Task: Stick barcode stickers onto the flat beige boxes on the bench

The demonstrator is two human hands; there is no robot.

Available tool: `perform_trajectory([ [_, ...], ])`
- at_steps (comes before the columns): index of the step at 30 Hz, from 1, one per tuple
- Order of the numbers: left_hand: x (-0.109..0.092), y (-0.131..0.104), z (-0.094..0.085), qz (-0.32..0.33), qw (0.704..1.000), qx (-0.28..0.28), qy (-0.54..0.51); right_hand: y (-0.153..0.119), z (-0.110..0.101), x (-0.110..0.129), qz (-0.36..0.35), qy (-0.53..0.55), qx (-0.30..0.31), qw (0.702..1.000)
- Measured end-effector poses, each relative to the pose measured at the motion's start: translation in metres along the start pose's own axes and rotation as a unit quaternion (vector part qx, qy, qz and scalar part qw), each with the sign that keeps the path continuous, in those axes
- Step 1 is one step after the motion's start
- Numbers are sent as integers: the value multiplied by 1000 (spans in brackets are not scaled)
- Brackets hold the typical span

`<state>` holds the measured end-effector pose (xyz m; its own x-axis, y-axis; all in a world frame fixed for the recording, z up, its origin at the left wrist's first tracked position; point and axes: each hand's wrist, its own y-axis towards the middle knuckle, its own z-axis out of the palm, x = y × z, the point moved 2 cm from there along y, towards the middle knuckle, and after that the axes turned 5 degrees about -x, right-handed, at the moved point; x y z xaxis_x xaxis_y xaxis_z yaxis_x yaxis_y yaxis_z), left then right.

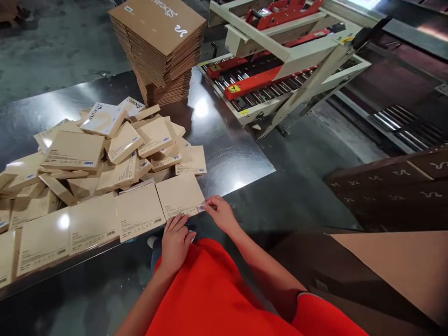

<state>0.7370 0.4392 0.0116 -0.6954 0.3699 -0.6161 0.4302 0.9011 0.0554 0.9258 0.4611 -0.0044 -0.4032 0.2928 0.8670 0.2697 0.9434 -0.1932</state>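
Observation:
A flat cream box lies at the right end of a row along the table's front edge, its printed side up. My left hand rests its fingertips on that box's near edge, with the fingers stretched out and the thumb apart. At the box's near right corner, my right hand has thumb and fingertips closed on the corner beside a barcode label. Immediately left in the row is another cream box, its barcode also facing up. What lies under my right fingertips is hidden.
Behind the row lies a loose heap of similar boxes on the shiny metal table. A tall stack of flattened cartons stands at the back. A roller conveyor machine adjoins the table; brown cartons stand at right.

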Motion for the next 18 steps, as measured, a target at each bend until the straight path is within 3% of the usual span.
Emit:
perform_trajectory([
  [11,0,-3,3,25,999,-33,30,4,6,-6,-8,-30,-11,999],
  [18,2,-4,3,34,998,-25,40,4,5,-3,-22,-54,-18,998],
])
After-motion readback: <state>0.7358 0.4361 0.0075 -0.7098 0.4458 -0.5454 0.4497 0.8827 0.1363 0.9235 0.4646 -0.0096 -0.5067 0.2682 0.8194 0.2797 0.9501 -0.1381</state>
